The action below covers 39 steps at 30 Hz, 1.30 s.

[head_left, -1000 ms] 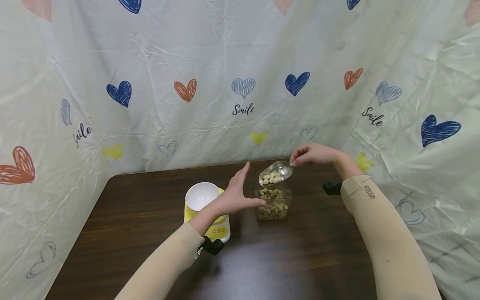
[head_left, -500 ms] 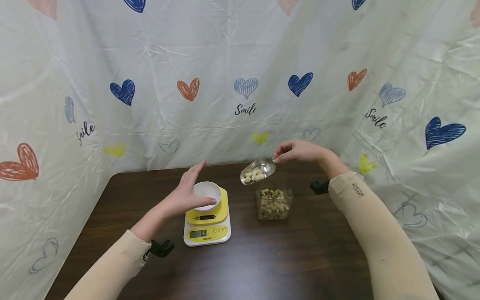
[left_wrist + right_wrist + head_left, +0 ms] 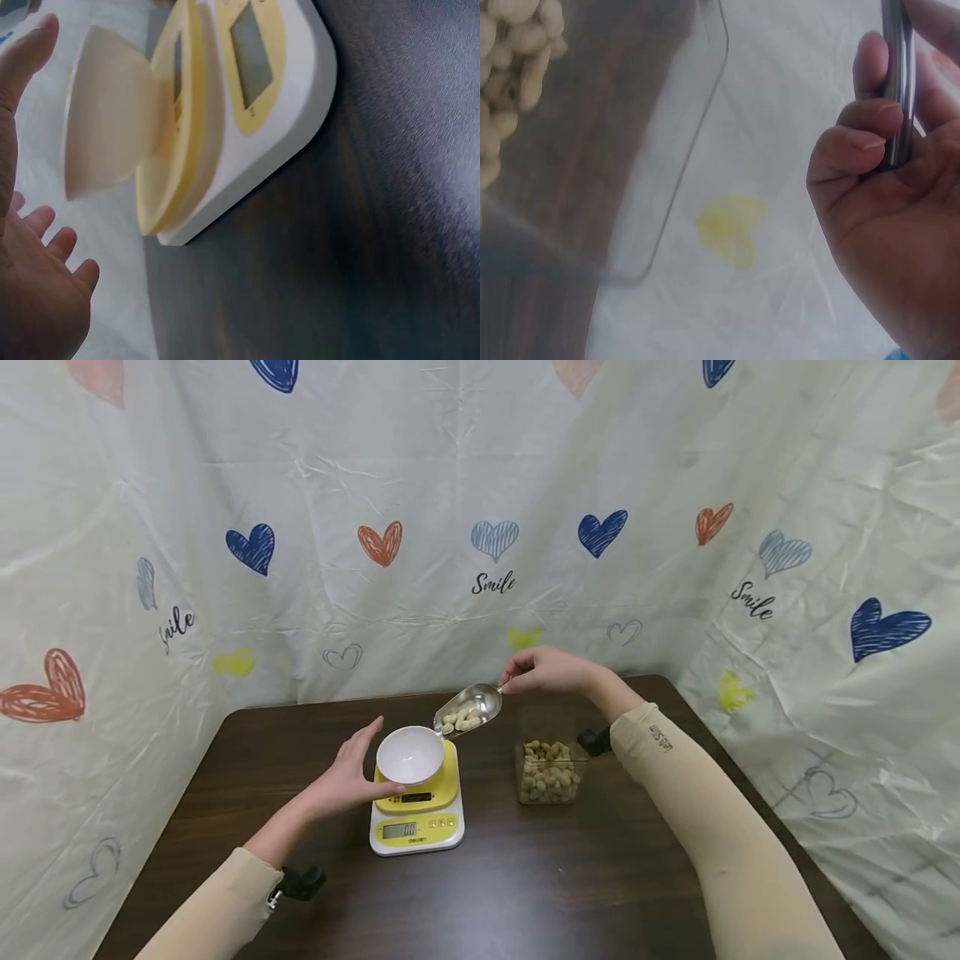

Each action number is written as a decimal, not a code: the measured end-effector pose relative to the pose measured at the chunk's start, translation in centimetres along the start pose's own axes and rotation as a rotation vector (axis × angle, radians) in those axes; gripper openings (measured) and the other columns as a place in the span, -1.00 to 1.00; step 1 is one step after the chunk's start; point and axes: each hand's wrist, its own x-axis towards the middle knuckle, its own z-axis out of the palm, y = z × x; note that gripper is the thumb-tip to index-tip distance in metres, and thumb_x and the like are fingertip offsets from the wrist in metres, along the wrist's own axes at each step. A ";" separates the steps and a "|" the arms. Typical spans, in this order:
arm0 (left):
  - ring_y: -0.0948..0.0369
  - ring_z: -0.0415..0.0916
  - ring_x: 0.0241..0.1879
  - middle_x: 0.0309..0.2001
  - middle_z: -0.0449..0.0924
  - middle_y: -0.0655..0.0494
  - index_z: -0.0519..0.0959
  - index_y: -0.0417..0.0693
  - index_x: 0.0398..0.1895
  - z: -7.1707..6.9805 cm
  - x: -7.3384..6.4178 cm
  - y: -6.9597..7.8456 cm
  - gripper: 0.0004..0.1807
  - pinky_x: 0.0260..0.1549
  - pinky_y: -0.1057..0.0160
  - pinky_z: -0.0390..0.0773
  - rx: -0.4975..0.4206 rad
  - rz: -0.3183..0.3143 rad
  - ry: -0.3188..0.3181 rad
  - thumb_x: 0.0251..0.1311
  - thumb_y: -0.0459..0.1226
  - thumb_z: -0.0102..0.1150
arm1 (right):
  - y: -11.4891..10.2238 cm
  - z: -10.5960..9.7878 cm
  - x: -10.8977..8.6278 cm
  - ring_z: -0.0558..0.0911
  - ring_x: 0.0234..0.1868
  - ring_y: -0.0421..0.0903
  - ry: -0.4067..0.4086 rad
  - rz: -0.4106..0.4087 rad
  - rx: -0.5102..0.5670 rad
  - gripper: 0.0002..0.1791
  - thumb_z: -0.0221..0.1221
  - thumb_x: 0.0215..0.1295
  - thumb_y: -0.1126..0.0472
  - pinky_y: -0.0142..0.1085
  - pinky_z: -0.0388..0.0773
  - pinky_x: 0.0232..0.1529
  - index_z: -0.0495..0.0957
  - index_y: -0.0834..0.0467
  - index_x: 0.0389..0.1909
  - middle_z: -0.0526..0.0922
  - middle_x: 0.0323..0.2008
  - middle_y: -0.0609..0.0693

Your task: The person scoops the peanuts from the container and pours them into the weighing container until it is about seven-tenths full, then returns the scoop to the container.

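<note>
A white bowl (image 3: 410, 752) stands on the yellow platform of a kitchen scale (image 3: 450, 837), whose display seems to read 0.0. Around the bowl's left and front sides, my left hand (image 3: 347, 781) spreads its thumb and fingers; the left wrist view shows a gap between fingers and bowl (image 3: 112, 112). My right hand (image 3: 553, 672) grips the handle of a metal scoop (image 3: 487, 698) holding several peanuts (image 3: 461, 720). The scoop tilts down to the left, its lip at the bowl's right rim. In the right wrist view, fingers curl round the handle (image 3: 901, 90).
A clear plastic container (image 3: 581, 768) of peanuts (image 3: 546, 778) stands right of the scale, under the right forearm. The dark wooden table (image 3: 525, 893) backs onto a white curtain (image 3: 420, 635) printed with hearts.
The right hand has carried the loaded scoop leftward from above the container to the bowl's rim. The left hand has moved left from near the container to beside the bowl.
</note>
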 end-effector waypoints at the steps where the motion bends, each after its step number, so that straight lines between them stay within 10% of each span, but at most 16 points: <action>1: -0.20 -0.17 0.54 0.60 -0.06 -0.10 -0.14 0.09 0.68 0.1 0.0 -0.2 0.38 0.33 -0.43 0.03 -0.005 -0.006 -0.004 -0.07 0.15 0.60 | -0.1 0.3 0.3 0.59 -0.06 -0.01 0.003 -0.005 0.000 -0.77 0.37 0.34 0.04 -0.09 0.51 0.03 0.70 0.07 -0.11 0.69 -0.10 0.01; 39: -0.19 -0.14 0.53 0.56 -0.01 -0.17 -0.08 0.09 0.67 2.2 0.5 -1.5 0.30 0.33 -0.39 0.09 -0.065 -0.154 -0.021 -0.01 0.24 0.50 | -1.6 4.8 4.4 0.59 -0.09 -0.08 0.017 0.010 -0.128 -0.87 0.37 0.33 0.17 -0.19 0.51 -0.06 0.71 0.11 -0.18 0.71 -0.16 -0.05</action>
